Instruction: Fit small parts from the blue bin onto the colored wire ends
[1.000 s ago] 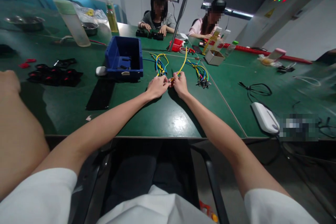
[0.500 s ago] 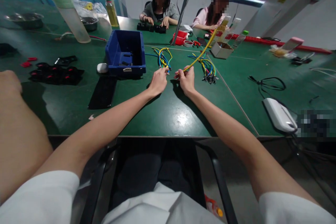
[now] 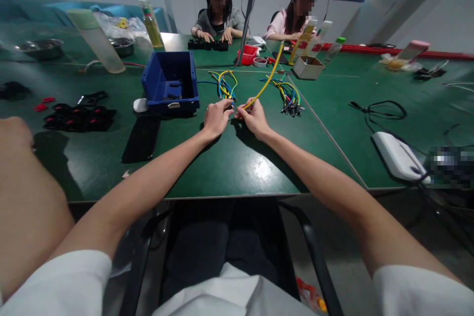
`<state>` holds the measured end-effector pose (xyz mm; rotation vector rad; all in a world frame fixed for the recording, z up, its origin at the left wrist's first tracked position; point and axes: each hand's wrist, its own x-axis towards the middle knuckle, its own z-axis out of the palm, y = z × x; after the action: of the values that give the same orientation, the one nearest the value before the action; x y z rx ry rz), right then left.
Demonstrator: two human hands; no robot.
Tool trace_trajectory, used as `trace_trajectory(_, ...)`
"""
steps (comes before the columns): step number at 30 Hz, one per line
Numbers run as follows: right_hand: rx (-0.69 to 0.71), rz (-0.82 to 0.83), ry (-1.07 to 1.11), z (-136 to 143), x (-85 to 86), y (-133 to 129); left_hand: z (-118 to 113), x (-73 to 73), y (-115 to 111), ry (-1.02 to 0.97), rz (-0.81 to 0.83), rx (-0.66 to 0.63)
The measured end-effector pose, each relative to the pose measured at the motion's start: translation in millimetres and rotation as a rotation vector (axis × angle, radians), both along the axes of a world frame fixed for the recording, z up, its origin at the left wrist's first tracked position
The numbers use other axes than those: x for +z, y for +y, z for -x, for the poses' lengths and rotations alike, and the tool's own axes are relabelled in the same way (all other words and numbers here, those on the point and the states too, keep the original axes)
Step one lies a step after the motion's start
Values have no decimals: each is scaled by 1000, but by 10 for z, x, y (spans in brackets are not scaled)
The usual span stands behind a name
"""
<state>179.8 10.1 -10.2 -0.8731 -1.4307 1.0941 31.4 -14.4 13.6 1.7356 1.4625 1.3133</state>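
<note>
My right hand (image 3: 254, 119) is closed on a yellow wire (image 3: 269, 79), whose free length rises and arcs away above the table. Close beside it, my left hand (image 3: 216, 119) has its thumb and fingers pinched together; a small dark bit shows at the fingertips, too small to name. Just beyond my left hand lies a bundle of blue, yellow and green wires (image 3: 224, 84). To the right of my right hand is a second bundle of wires (image 3: 288, 93) with dark ends and metal terminals towards me.
A blue bin (image 3: 148, 86) with small black pieces stands left of my hands, by a black phone (image 3: 141, 139). Black parts (image 3: 79, 117) lie further left. A white power adapter (image 3: 400, 157) is at right. Two people sit across the table; another person's arm (image 3: 29, 207) reaches in at left.
My hands have come closer together, their fingertips now almost meeting. The yellow wire stands steeper, its far end further left. The camera view has shifted slightly.
</note>
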Motion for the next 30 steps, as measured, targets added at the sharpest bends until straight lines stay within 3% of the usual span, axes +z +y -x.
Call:
trace_trajectory(6, -54, -52, -40, 29, -10, -52, 39, 3, -3, 98, -86, 64)
trace_trajectory(12, -23, -69, -70, 20, 39, -112, 74, -32, 17, 182, -105, 66)
trace_trajectory(21, -34, -16, 33, -6, 77, -108, 93, -71, 93, 285, -125, -6)
trace_trajectory(30, 17, -2, -7, -38, 78, -108, 87, -89, 102, 380, -156, -111)
